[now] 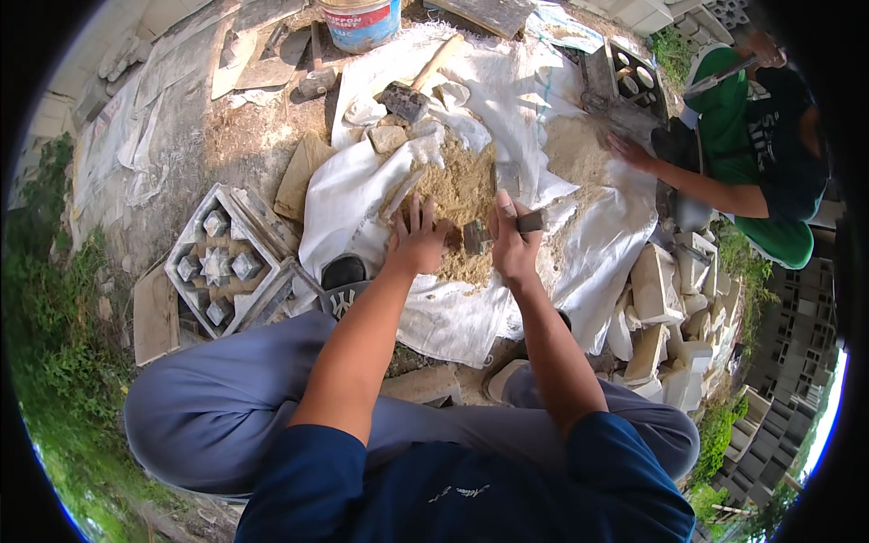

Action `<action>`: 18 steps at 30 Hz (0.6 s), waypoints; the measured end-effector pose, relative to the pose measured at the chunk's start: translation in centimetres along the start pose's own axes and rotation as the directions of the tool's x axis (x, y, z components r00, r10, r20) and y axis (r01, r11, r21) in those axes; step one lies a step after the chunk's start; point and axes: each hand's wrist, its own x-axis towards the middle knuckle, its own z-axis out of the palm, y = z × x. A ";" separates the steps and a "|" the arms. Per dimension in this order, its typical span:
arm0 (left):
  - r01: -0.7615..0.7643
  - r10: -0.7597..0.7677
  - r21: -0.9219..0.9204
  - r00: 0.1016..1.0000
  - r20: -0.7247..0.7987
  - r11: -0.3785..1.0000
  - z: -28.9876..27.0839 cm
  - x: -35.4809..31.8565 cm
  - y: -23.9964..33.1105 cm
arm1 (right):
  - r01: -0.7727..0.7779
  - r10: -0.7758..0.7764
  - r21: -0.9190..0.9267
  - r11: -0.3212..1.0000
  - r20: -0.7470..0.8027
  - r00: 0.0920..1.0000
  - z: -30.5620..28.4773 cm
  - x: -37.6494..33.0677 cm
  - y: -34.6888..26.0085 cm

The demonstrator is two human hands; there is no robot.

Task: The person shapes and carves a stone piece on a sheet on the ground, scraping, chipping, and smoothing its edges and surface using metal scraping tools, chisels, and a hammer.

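On a heap of damp brown sand in front of me, my left hand lies with its fingers spread, holding nothing. My right hand is closed round a short dark-handled tool. Its handle end juts out to the right of my fist, and a dark blunt block shows on the left side, close to the sand. Just beyond my thumb is a flat grey blade-like piece; whether it belongs to the same tool I cannot tell. White woven sheeting lies under the sand.
A square patterned mould lies at left. Beyond the sand are a wooden-handled hammer, loose stones and a paint bucket. Broken pale blocks are piled at right. Another person crouches at far right, one hand near the sheeting.
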 end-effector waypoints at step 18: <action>0.108 -0.102 -0.090 0.992 0.074 0.990 0.4 -0.2 -0.3 | -0.026 0.027 0.101 0.995 -0.007 1.000 0.8 0.2 -3.0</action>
